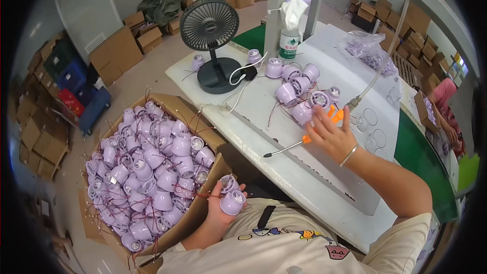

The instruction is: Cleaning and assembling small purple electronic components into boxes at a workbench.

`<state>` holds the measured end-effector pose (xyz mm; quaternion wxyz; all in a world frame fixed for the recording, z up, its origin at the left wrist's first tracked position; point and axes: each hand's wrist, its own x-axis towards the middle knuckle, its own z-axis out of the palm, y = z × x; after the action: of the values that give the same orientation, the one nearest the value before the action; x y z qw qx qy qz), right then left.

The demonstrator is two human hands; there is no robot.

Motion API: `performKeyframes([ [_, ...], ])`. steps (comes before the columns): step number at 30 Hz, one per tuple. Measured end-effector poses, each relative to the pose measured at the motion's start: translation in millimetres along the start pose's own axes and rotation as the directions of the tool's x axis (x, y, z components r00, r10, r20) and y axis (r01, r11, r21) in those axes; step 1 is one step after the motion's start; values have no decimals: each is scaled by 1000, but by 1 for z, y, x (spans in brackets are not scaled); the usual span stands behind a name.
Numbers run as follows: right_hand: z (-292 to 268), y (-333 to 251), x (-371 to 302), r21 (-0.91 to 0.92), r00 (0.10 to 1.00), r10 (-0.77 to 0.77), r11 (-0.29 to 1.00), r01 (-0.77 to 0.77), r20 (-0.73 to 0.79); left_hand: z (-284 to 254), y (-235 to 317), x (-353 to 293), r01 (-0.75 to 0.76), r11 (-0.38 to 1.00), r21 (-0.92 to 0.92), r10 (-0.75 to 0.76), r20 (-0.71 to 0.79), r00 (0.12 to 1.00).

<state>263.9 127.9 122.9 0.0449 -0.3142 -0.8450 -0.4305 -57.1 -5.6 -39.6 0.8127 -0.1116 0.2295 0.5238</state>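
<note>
Our left hand (217,212) curls around two purple cups (233,203), just beside the big box (217,168). Our right hand (328,134) is partly open at the orange air gun (336,115); we cannot tell how tightly it grips. Next to it, we see more cups (286,94) on the white table (284,172). Farther off stands a black fan (209,23). Lots of cups fill our box.

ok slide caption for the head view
Left hand holds purple cups by a box; right hand holds an orange air gun.
</note>
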Motion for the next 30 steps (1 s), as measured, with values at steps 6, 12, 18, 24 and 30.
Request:
performKeyframes([
  [6,-21,20,3,281,994,-72,959,46,84,-16,1,-4,61,995,-80,-51,120,991],
  [12,-108,18,13,468,928,-339,852,234,156,-2,-7,4,-68,990,126,74,-41,996],
  [18,-149,13,39,404,922,-344,880,249,181,5,-20,25,-532,259,806,682,237,692],
  [24,-148,8,56,553,911,-375,802,225,174,29,-12,20,-356,-533,767,591,639,493],
  [30,-156,8,77,562,900,-294,824,70,320,36,-2,23,-358,-624,694,548,716,433],
])
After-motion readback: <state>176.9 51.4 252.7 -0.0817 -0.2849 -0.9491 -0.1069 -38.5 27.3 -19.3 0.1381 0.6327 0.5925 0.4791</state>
